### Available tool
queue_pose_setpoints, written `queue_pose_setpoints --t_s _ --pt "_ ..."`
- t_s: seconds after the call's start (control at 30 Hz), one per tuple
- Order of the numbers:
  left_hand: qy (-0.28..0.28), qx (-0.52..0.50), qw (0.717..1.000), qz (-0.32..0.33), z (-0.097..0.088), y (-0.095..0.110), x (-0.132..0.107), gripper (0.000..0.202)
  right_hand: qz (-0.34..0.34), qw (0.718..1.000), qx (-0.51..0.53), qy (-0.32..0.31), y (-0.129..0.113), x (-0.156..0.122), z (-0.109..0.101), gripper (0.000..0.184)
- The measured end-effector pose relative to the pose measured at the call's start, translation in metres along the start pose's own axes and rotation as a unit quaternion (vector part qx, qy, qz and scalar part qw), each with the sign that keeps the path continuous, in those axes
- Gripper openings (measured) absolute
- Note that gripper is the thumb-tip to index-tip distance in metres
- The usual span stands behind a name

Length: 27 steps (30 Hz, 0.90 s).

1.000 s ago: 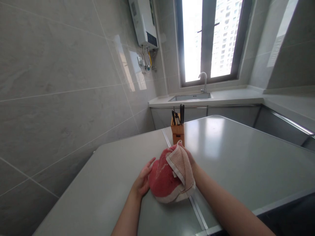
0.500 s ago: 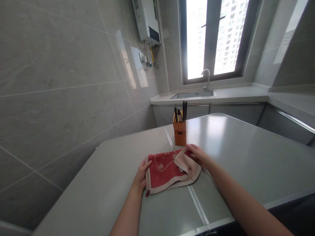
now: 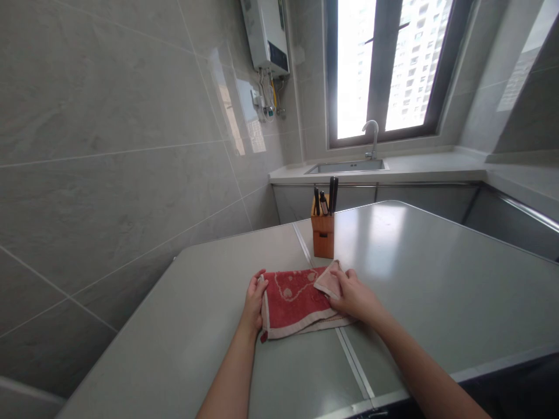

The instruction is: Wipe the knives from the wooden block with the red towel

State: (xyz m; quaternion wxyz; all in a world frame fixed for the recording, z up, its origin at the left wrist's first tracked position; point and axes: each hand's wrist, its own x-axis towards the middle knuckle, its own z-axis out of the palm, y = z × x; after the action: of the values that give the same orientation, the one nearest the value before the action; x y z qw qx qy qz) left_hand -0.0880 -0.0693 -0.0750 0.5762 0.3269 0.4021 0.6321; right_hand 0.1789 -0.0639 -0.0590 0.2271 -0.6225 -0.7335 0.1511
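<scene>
A red terry towel (image 3: 294,301) with a cream border lies nearly flat on the grey tabletop (image 3: 196,349). My left hand (image 3: 254,304) grips its left edge, with the fingers curled around the border. My right hand (image 3: 354,298) sits on the towel's right side, its fingers on a folded-over pale pink corner (image 3: 327,280). That hand hides part of the fold. A wooden knife block (image 3: 323,230) with several dark handles stands just beyond the towel, apart from both hands.
A metal seam strip (image 3: 354,364) crosses the tabletop under the towel. Tiled walls flank the table. Beyond it are a steel sink (image 3: 347,167) with a curved faucet (image 3: 371,139), a window (image 3: 388,64) and a wall-mounted water heater (image 3: 265,35).
The towel has gone from a bunched, raised mound to lying almost flat. The pink flap is now folded down, and my right hand has moved down onto it.
</scene>
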Motion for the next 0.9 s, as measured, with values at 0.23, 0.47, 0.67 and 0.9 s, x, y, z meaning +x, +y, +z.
queue_pose_setpoints --t_s 0.23,0.47,0.67,0.9 --pt "0.045 0.087 0.991 0.094 -0.002 -0.008 0.007 0.04 0.019 0.997 0.06 0.036 0.02 0.004 -0.013 0.01" --pt "0.082 0.217 0.959 0.162 -0.009 -0.015 0.016 0.014 0.057 0.981 0.169 0.072 0.042 -0.008 -0.025 0.016" --pt "0.011 0.296 0.935 0.195 -0.003 -0.014 0.015 0.018 0.034 0.941 0.313 0.126 0.033 -0.008 -0.033 0.016" --pt "-0.019 0.296 0.936 0.19 0.002 -0.01 0.011 0.022 -0.096 0.938 0.305 0.137 -0.036 -0.003 -0.032 0.009"
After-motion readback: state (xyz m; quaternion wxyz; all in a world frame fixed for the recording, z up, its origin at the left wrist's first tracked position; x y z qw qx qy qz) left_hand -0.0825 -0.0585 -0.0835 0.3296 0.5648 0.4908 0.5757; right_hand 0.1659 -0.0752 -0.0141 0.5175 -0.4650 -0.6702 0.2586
